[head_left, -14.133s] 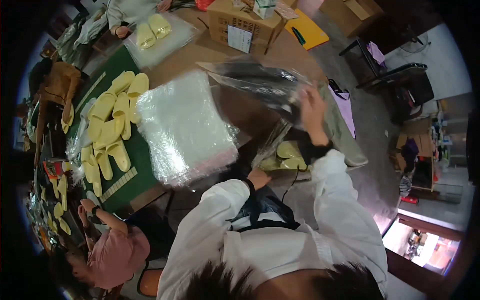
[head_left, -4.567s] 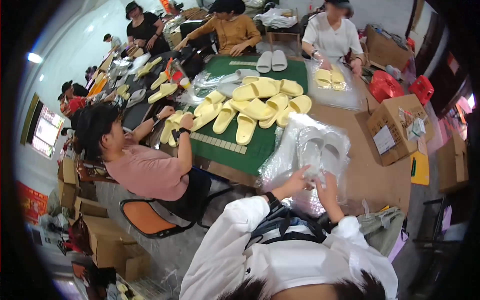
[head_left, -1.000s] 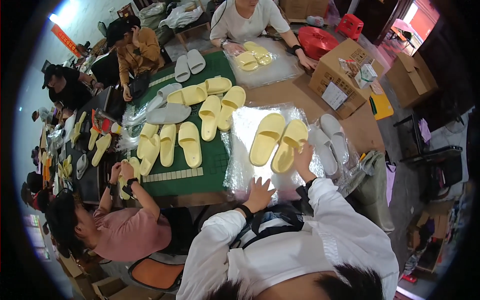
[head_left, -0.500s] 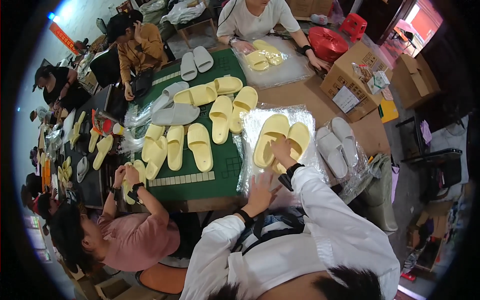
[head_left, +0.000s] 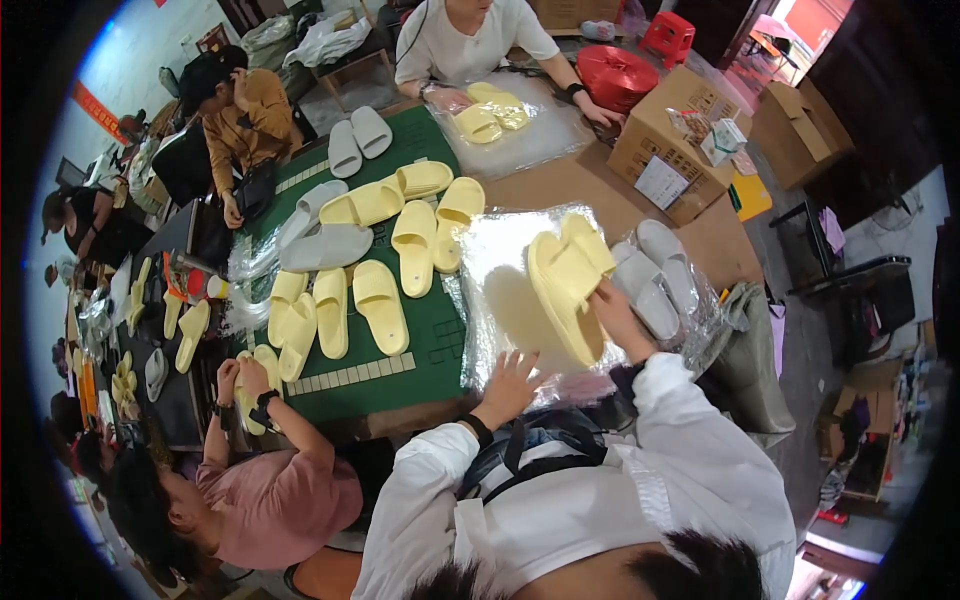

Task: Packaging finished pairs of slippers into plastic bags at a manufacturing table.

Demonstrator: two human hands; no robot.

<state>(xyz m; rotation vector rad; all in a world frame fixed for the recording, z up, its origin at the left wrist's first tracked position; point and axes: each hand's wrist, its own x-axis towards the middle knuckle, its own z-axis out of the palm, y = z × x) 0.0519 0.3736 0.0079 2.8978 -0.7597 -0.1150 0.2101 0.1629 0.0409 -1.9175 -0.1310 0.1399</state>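
Note:
My right hand (head_left: 617, 318) is closed on a pair of yellow slippers (head_left: 562, 285), tilted and held together above a stack of clear plastic bags (head_left: 497, 258). A shadow of the pair falls on the shiny plastic. By the stack's near left corner lies my left hand (head_left: 508, 388), fingers spread, with nothing in it. A pair of grey slippers (head_left: 648, 290) in clear plastic sits just right of my right hand. To the left, several loose yellow slippers (head_left: 378, 305) lie on the green table mat (head_left: 430, 345).
An open cardboard box (head_left: 668, 150) stands on the table at the far right. Across from me a person (head_left: 475, 45) handles yellow slippers in plastic; another in pink (head_left: 280, 490) works at my left. A red stool (head_left: 668, 38) is behind the table.
My right hand has lifted the yellow slippers off the plastic stack and tipped them together, moving right. My left hand stays near the stack's front edge. The whole view has shifted slightly.

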